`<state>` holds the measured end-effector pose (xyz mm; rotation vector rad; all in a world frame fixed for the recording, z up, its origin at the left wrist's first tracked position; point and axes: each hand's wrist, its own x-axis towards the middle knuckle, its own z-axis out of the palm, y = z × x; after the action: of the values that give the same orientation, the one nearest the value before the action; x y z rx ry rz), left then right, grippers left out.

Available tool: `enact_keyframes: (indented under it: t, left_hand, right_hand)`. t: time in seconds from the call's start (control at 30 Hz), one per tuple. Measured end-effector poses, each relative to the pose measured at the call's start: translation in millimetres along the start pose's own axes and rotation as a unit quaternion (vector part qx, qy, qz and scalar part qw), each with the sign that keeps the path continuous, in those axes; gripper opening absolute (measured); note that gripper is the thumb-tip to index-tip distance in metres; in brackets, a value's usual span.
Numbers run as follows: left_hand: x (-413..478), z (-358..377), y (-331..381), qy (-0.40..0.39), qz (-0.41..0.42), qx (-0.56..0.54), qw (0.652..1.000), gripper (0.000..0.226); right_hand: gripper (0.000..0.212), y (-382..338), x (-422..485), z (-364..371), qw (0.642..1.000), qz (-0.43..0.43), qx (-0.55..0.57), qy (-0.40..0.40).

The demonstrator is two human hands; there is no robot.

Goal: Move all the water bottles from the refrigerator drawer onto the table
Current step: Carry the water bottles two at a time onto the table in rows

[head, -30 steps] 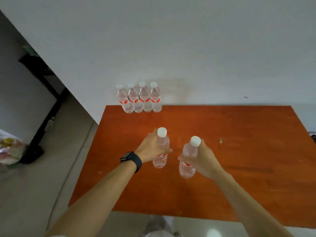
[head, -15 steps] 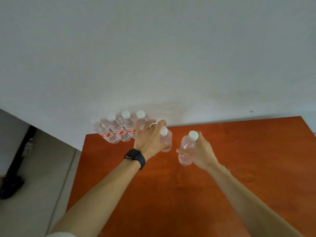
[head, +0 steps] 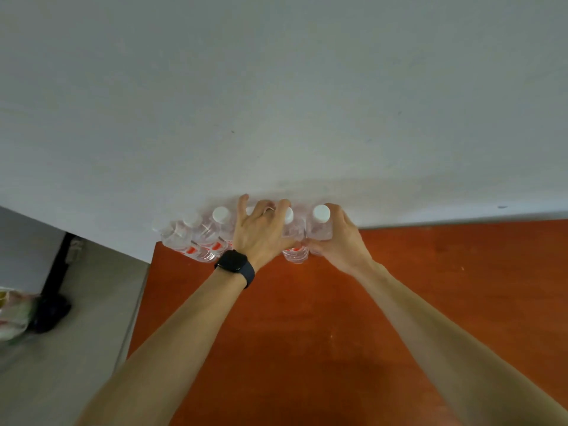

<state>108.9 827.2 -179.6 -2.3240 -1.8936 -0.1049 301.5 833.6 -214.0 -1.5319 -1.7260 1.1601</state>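
Several clear water bottles (head: 196, 241) with white caps and red labels stand in a row at the far left corner of the orange-brown table (head: 338, 318), against the white wall. My left hand (head: 261, 235), with a black watch on the wrist, grips a bottle (head: 293, 241) at the right of that row, its fingers curled over the top. Just to the right, my right hand (head: 341, 241) holds another bottle (head: 319, 224) by its side, upright and touching its neighbour. Both bottles are down at the table's back edge.
The white wall (head: 307, 103) runs directly behind the bottles. Left of the table lies grey floor (head: 76, 318), with a dark stand's foot (head: 52, 312) and a plastic bag (head: 12, 315) at the far left edge.
Both hands have carried their bottles from mid-table away from me to the back edge, joining the row by the wall. The camera has tilted up and forward.
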Motion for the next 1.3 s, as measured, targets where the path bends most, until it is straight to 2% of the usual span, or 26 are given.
enact_keyframes:
  t: [0.1,0.2,0.37,0.63,0.73,0.9,0.97,1.3]
  left_hand:
    - [2.1,1.1,-6.0,-0.037,0.037,0.012,0.999,0.069]
    - [5.8,-2.2,-6.8,-0.037,0.061,0.019,0.997,0.064]
    - [12.7,10.3,-6.3,-0.010,0.021,0.023,0.999,0.053]
    - [15.1,9.3,-8.2,0.014,0.028,0.042,0.999,0.062]
    - [17.5,10.3,-10.2,-0.004,0.029,0.035,0.999,0.063]
    - [19.7,1.4,-22.7,-0.056,0.079,0.008,0.995,0.065]
    - [18.6,-4.3,-24.2,-0.069,0.083,-0.002,0.994,0.058]
    - [14.0,-2.6,-15.4,-0.057,0.013,0.001,0.998,0.058]
  right_hand:
    - [0.080,8.0,3.9,-6.7,1.000,0.003,0.006,-0.026]
    - [0.081,15.8,10.0,-10.3,0.998,0.028,0.006,-0.056]
    - [0.078,23.9,15.0,-10.5,0.995,0.051,0.007,-0.089]
    - [0.077,26.7,16.1,-0.3,0.996,0.041,0.029,-0.075]
    - [0.078,29.3,15.4,2.6,0.997,0.035,0.023,-0.066]
    - [0.086,30.8,16.5,-0.9,0.996,0.042,0.014,-0.075]
    - [0.088,29.1,19.1,-0.8,0.996,0.043,-0.003,-0.084]
    - [0.075,29.0,16.0,10.6,0.997,0.054,0.011,-0.053]
